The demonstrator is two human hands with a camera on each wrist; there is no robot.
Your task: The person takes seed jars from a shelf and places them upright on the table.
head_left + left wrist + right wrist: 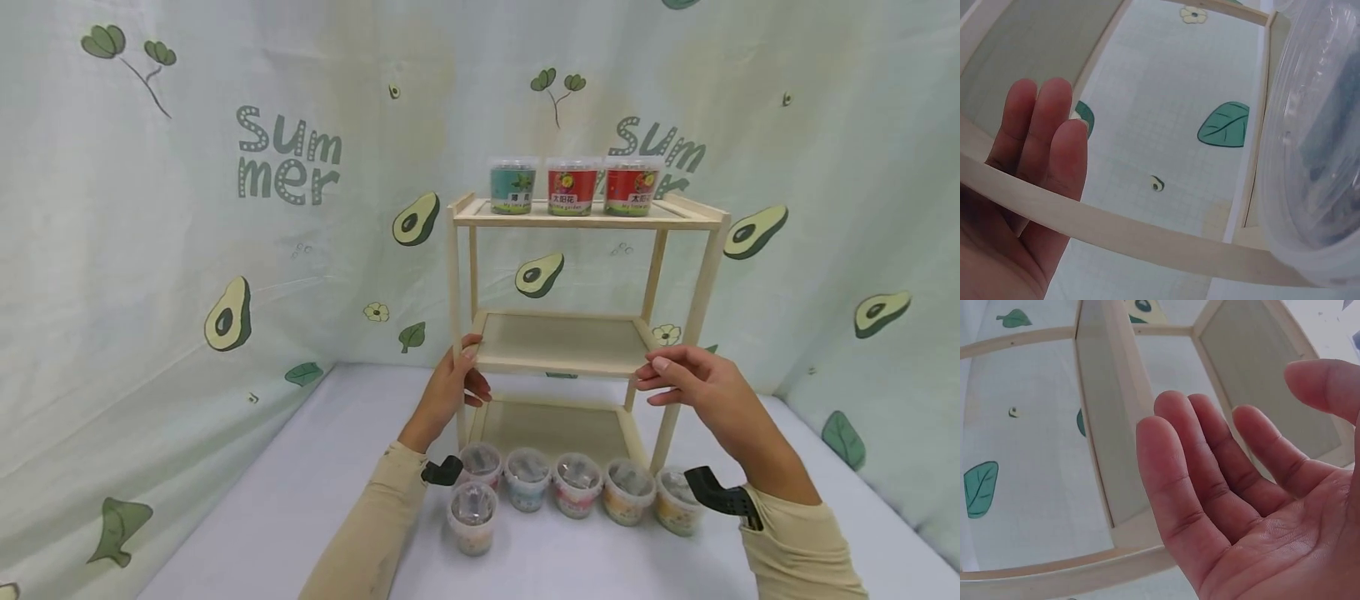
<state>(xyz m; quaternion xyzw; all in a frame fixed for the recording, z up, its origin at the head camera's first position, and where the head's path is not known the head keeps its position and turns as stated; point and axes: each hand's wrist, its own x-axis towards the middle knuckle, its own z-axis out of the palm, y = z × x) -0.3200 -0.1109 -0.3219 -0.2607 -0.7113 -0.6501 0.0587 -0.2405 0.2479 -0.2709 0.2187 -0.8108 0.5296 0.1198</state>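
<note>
While both hands reach out to the sides of a wooden rack (pixel 591 222), neither has its fingers closed around the frame. The rack stands upright between them on a white table (pixel 300 500). At its left front post (pixel 453 283), the left hand (pixel 442 396) lies beside the end of the middle tier (pixel 566 342); its fingers are loosely bent and apart from the palm, and in the left wrist view a wooden bar (pixel 1135 228) crosses in front of them. Whether the skin touches the wood there, I cannot tell. The right hand (pixel 712 387) is just by the tier's right front corner, overlapping the right front post (pixel 702 283) in the head view, its grip wide and relaxed, with the rack behind the fingers and the palm bare.

On the top tier, above both hands, stand a teal-labelled cup (pixel 513 190) and two red-labelled cups (pixel 572 190). Below, five lidded cups (pixel 577 487) line up near the rack's foot, and a sixth cup (pixel 473 525) stands in front of the leftmost.
</note>
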